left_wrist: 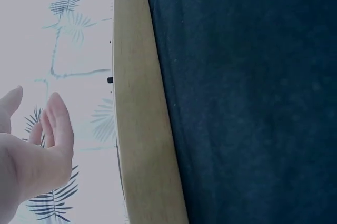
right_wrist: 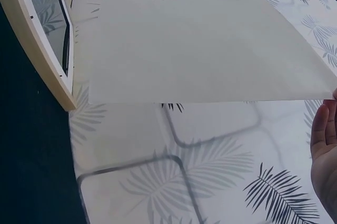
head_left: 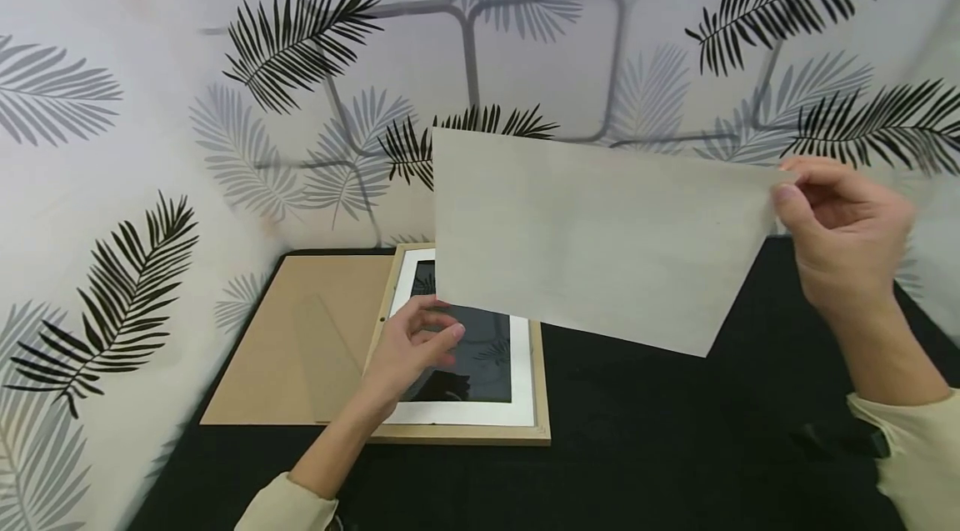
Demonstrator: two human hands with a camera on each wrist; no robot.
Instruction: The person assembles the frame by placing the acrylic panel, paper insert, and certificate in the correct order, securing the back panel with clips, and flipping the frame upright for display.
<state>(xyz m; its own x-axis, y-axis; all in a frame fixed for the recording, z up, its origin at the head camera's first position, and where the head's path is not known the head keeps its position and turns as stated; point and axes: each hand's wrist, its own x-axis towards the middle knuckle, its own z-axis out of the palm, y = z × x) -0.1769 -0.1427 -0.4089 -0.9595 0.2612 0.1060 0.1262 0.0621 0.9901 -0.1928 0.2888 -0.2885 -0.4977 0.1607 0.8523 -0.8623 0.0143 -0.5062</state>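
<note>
A sheet of plain off-white paper [head_left: 600, 239] hangs in the air, held by its upper right corner between the thumb and fingers of my right hand [head_left: 851, 227]. In the right wrist view the sheet [right_wrist: 205, 45] spreads wide, with the right hand [right_wrist: 325, 150] at its corner. My left hand [head_left: 412, 352] hovers over the picture frame [head_left: 457, 433], near the sheet's lower left corner. Its thumb [left_wrist: 11, 100] stands apart from loosely bent fingers, with nothing between them. Inside the frame, a white mat [head_left: 465, 413] surrounds a dark glossy panel [head_left: 491, 356]. The sheet hides the frame's upper right part.
A brown backing board [head_left: 277, 348] lies on the left, partly beneath the frame. Black cloth [head_left: 637, 439] covers the table. Behind stands a pale wall covering [head_left: 540, 56] printed with leaves.
</note>
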